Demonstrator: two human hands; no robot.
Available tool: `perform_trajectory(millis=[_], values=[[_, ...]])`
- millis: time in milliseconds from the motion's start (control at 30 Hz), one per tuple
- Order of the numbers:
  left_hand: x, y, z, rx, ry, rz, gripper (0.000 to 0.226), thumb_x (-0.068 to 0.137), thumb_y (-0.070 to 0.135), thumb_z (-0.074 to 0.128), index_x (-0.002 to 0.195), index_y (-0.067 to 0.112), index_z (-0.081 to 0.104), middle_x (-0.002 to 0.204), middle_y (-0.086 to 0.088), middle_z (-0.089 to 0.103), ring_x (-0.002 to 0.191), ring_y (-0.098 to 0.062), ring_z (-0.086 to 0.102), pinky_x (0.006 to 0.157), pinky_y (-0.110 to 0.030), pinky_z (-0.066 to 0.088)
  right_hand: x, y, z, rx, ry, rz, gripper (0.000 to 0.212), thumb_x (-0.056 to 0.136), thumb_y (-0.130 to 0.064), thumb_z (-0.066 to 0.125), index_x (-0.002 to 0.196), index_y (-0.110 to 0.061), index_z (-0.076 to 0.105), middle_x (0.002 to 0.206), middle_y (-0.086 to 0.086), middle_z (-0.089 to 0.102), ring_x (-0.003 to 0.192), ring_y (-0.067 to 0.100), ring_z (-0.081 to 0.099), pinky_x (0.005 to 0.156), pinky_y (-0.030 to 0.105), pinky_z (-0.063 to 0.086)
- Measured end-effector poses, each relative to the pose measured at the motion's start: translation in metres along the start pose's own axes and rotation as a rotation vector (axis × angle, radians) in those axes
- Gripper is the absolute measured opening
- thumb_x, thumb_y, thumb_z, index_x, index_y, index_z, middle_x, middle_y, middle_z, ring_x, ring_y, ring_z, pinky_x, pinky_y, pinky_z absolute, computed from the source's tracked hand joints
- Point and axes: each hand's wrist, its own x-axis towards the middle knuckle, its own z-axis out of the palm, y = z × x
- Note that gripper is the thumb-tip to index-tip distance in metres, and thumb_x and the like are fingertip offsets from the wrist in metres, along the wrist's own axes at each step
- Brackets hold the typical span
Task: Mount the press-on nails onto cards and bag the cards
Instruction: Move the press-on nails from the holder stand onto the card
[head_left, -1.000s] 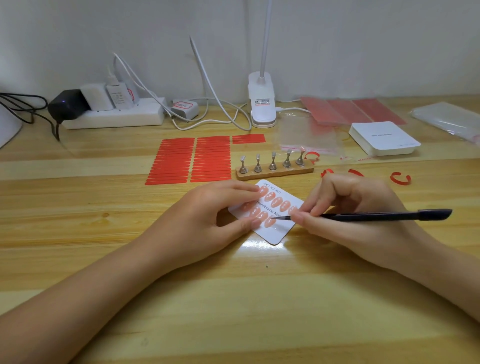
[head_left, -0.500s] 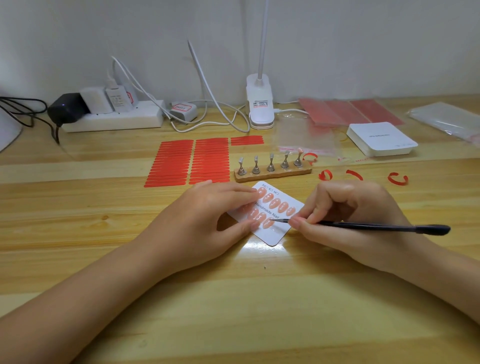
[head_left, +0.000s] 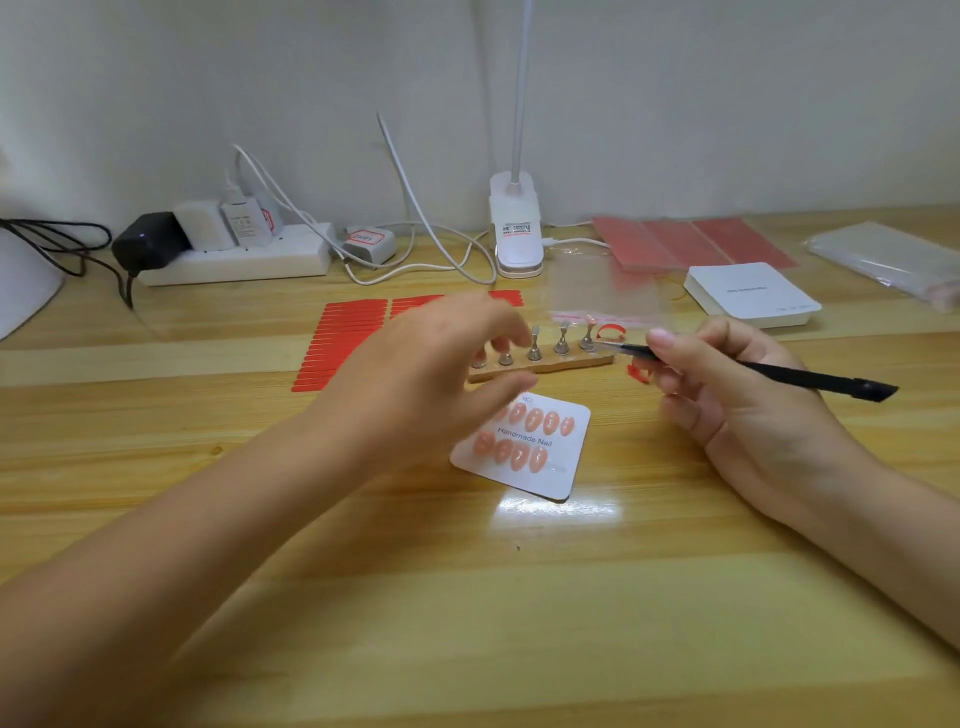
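Note:
A white card (head_left: 558, 470) printed "Handmade Nail" lies flat on the wooden table (head_left: 467, 597) with several peach press-on nails (head_left: 535, 420) stuck on it in two rows. My left hand (head_left: 441, 379) hovers blurred above the card's far left corner, fingers loosely spread, touching nothing I can make out. My right hand (head_left: 727, 395) grips black tweezers (head_left: 810, 379), tip pointing left at the wooden nail stand (head_left: 545, 361) with its metal pegs. A clear bag (head_left: 608, 296) with a red strip lies just behind the stand.
Red tape strips (head_left: 348, 338) lie left of the stand. Curled red backing pieces (head_left: 608, 330) sit near the tweezers' tip. A stack of white cards (head_left: 750, 293), red sheets (head_left: 691, 241) and clear bags (head_left: 893, 260) are at the back right. A clip lamp (head_left: 517, 228) and power strip (head_left: 234, 260) stand by the wall.
Both hands have lifted off the card. My left hand moved up toward the nail stand, and my right hand swung the tweezers up and away toward the stand's right end.

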Motion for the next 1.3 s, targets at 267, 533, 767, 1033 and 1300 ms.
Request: perform_trajectory(millis=[267, 533, 767, 1033, 1300], values=[[0.058, 0.015, 0.039, 0.112, -0.002, -0.299, 0.037, 0.078, 0.057, 0.060, 0.094, 0.024, 0.062, 0.101, 0.005, 0.062, 0.099, -0.017, 0.054, 0.078, -0.029, 0.037, 0.010, -0.004, -0.005, 0.255, 0.132, 0.140, 0.021, 0.059, -0.019, 0.068, 0.072, -0.015, 0.052, 0.059, -0.003, 0.064, 0.041, 0.000, 0.051, 0.040, 0.008, 0.042], [0.067, 0.018, 0.056, 0.031, 0.014, -0.415, 0.035, 0.077, 0.050, 0.068, 0.059, 0.028, 0.047, 0.062, 0.015, 0.040, 0.076, -0.014, 0.044, 0.070, -0.029, 0.027, 0.014, -0.004, -0.006, 0.288, 0.147, 0.152, 0.024, 0.059, -0.019, 0.069, 0.075, -0.014, 0.052, 0.063, -0.001, 0.060, 0.042, 0.001, 0.051, 0.040, 0.009, 0.043], [0.072, 0.016, 0.054, -0.036, -0.021, -0.438, 0.018, 0.078, 0.043, 0.069, 0.085, 0.027, 0.068, 0.078, 0.010, 0.056, 0.088, -0.017, 0.056, 0.069, -0.027, 0.032, 0.023, -0.015, -0.010, 0.152, 0.146, 0.051, 0.019, 0.073, -0.014, 0.068, 0.068, -0.016, 0.050, 0.058, -0.003, 0.066, 0.044, -0.001, 0.053, 0.042, 0.009, 0.044], [0.077, 0.014, 0.047, -0.132, -0.134, -0.457, 0.009, 0.079, 0.032, 0.072, 0.086, 0.027, 0.071, 0.079, 0.011, 0.058, 0.098, -0.017, 0.058, 0.086, -0.033, 0.046, 0.045, -0.034, -0.020, -0.238, 0.057, 0.089, 0.021, 0.076, -0.014, 0.072, 0.065, -0.016, 0.054, 0.056, -0.005, 0.065, 0.048, 0.000, 0.059, 0.046, 0.011, 0.047], [0.080, 0.015, 0.044, -0.154, -0.171, -0.454, 0.008, 0.076, 0.031, 0.074, 0.081, 0.027, 0.070, 0.069, 0.014, 0.056, 0.092, -0.018, 0.060, 0.082, -0.032, 0.048, 0.063, -0.034, -0.021, -0.211, 0.002, 0.318, 0.017, 0.078, -0.009, 0.070, 0.066, -0.011, 0.058, 0.049, -0.003, 0.062, 0.044, 0.001, 0.059, 0.043, 0.011, 0.048]])
